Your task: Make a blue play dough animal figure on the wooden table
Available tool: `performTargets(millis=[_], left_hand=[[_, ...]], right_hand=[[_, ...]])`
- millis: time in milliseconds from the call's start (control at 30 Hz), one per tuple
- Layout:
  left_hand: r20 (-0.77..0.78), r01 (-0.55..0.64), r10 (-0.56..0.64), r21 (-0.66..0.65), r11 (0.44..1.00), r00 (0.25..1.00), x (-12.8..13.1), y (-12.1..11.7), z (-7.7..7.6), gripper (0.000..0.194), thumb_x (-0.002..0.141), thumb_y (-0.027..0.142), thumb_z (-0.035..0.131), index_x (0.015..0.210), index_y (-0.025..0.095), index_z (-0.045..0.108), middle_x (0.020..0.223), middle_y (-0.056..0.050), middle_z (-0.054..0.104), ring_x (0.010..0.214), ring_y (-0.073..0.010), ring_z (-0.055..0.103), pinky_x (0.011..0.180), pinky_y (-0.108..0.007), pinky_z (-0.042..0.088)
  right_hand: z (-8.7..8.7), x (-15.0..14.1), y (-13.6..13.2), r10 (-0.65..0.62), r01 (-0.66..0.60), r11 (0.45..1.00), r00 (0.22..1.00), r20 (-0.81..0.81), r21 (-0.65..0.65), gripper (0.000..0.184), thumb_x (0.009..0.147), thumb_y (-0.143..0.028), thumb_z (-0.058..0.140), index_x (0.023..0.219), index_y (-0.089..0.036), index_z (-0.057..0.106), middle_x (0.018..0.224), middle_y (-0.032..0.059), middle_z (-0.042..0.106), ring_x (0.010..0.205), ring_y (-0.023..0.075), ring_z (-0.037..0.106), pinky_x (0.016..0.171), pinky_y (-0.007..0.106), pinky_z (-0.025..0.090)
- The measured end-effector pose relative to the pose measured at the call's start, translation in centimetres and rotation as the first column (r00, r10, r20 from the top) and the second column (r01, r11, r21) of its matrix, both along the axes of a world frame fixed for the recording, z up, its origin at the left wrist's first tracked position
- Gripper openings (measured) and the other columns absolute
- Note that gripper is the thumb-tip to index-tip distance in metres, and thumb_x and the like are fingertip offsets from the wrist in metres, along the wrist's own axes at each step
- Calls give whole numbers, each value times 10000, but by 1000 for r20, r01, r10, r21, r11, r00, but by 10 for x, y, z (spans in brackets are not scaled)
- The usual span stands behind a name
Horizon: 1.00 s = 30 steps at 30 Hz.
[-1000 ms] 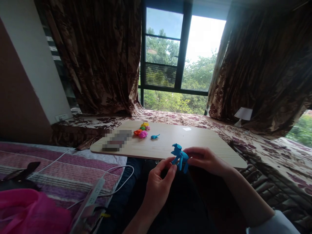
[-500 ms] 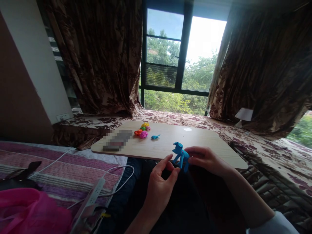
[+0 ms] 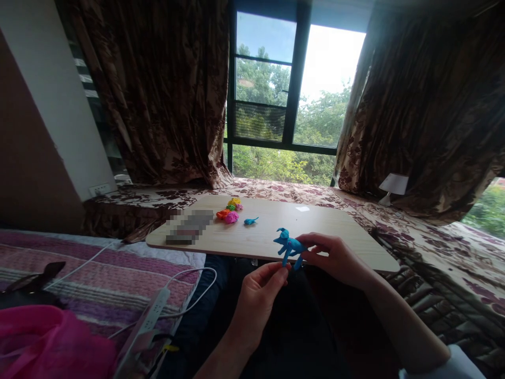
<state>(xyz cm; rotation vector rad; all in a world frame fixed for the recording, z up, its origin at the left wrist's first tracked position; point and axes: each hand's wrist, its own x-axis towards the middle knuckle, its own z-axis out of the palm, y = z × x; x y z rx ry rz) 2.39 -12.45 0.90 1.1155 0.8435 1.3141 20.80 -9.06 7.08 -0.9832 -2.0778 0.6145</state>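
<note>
A blue modelling-clay animal figure point(image 3: 291, 246) with ears, a pointed snout and legs is held up over the table's near edge. My right hand point(image 3: 335, 258) grips its rear end between thumb and fingers. My left hand point(image 3: 260, 295) is closed, with thumb and forefinger pinching the tip of one of its legs from below. On the table lies a small blue clay piece point(image 3: 250, 221) with a thin tail end. Beside it sit pink clay point(image 3: 231, 217), orange clay point(image 3: 222, 214), green clay point(image 3: 231, 208) and yellow clay point(image 3: 234, 201), bunched together.
The pale wooden table point(image 3: 339, 223) stands before the window ledge. A blurred-out object point(image 3: 189, 227) lies at its left, and a white scrap point(image 3: 302, 209) near its back. A power strip point(image 3: 157, 308) with a white cable and a pink bag point(image 3: 47, 342) are at lower left.
The animal figure has tilted, its head now pointing more to the left. My left thumb and forefinger have closed together on its leg, while my right hand keeps hold of its rear.
</note>
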Motion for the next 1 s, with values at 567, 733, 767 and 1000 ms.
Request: performTargets(millis=[567,733,767,1000], left_hand=[[-463,-162,510,606,779,725,-1,3,-4,150,808,232,523,905,211,635,804,-11,624,820,-169,556,846,-331,400],[-463,-135,573,687,714,677,-1,5,-4,134,808,190,520,874,213,635,753,0,616,791,-164,546,886,-366,369],[-463,-133,580,694,708,670,-1,5,-4,133,807,186,521,867,211,637,747,-1,616,784,-164,547,889,-370,365],[-466,-136,605,710,691,646,-2,3,-3,126,795,185,532,808,204,657,678,5,605,718,-156,551,902,-386,347]], right_hand=[[-4,2,2,-9,9,1000,998,61,-5,282,785,-180,569,1060,-226,615,961,12,666,879,187,611,724,282,505],[-4,1,2,-12,12,1000,998,66,-7,279,784,-175,572,1054,-229,612,970,7,660,879,181,607,735,280,504],[-5,1,2,-12,12,1000,998,67,-9,274,786,-178,571,1052,-230,612,968,6,660,875,179,608,734,279,504],[-8,2,2,-7,8,1000,998,70,-13,269,780,-179,578,1042,-230,617,958,7,662,862,183,616,718,276,509]])
